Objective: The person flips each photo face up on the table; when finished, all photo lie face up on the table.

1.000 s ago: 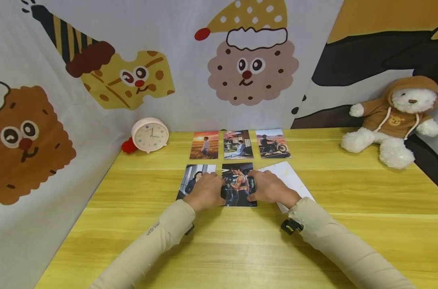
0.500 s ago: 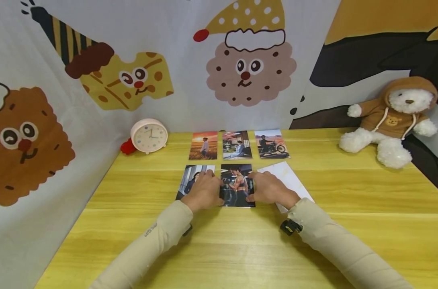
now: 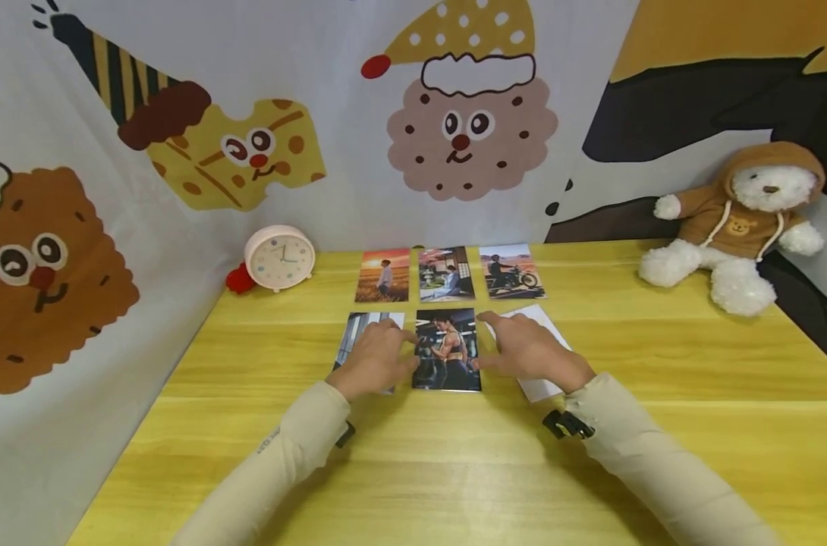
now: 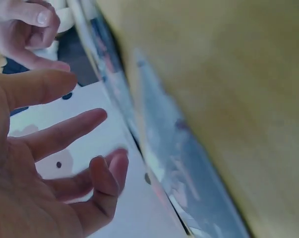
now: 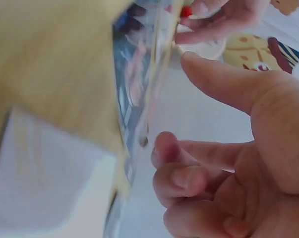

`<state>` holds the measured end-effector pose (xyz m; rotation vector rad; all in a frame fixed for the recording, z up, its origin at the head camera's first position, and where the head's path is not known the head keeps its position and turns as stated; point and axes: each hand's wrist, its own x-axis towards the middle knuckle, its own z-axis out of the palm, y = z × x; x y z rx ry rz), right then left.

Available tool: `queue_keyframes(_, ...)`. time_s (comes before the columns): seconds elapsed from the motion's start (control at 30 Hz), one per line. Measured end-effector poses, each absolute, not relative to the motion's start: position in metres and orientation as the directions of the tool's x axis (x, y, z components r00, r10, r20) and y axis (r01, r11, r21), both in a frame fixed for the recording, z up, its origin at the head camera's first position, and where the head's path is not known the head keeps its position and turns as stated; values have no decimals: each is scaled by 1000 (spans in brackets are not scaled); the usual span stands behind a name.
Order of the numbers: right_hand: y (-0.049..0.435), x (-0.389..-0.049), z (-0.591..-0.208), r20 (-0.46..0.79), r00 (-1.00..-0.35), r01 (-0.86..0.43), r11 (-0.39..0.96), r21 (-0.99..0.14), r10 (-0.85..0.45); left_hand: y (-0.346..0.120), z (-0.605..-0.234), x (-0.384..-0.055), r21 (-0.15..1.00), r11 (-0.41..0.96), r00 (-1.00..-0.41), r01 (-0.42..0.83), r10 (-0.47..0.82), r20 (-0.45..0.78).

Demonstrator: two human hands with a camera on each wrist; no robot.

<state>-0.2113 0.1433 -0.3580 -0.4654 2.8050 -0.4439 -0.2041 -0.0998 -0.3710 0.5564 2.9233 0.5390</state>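
A photo card of a person in a gym (image 3: 446, 350) lies flat in the middle of the front row. My left hand (image 3: 375, 358) hovers at its left edge, over a second photo card (image 3: 354, 334) that it mostly hides. Seen from the left wrist, the left fingers (image 4: 65, 131) are spread and hold nothing. At the gym card's right edge is my right hand (image 3: 531, 350), above a white card (image 3: 542, 389) lying askew. In the right wrist view, the right fingers (image 5: 181, 181) are loosely bent, with nothing between them and the thumb.
Behind lies a row of photo cards: a sunset field (image 3: 382, 276), a person in a garden (image 3: 446, 274) and a motorcycle rider (image 3: 512, 271). A pink alarm clock (image 3: 280, 258) and red object (image 3: 239, 279) stand back left, a plush bear (image 3: 741, 227) back right.
Both hands have let go of the gym card's edges and drawn apart, the left slightly left, the right to the right over the white card. The gym card lies nearly where it was.
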Motion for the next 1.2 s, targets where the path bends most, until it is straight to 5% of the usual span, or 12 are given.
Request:
queue_keyframes(0.2, 168, -218, -347, -174, -924, -279, 912, -300, -341, -91, -362, -199, 606, 724, -889, 329, 454, -60)
queue_keyframes(0.47, 206, -222, -343, -103, -941, -284, 915, -286, -324, -67, -362, -196, 879, 472, -827, 59, 516, -222)
queue_keyframes(0.73, 235, -219, -352, -149, -946, -231, 921, -313, -288, -43, -370, -202, 937, 342, -744, -75, 606, -281)
queue_keyframes(1.2, 241, -212, -365, -200, -942, -194, 925, -326, -268, -8, -372, -184, 945, 289, -727, -152, 615, -305)
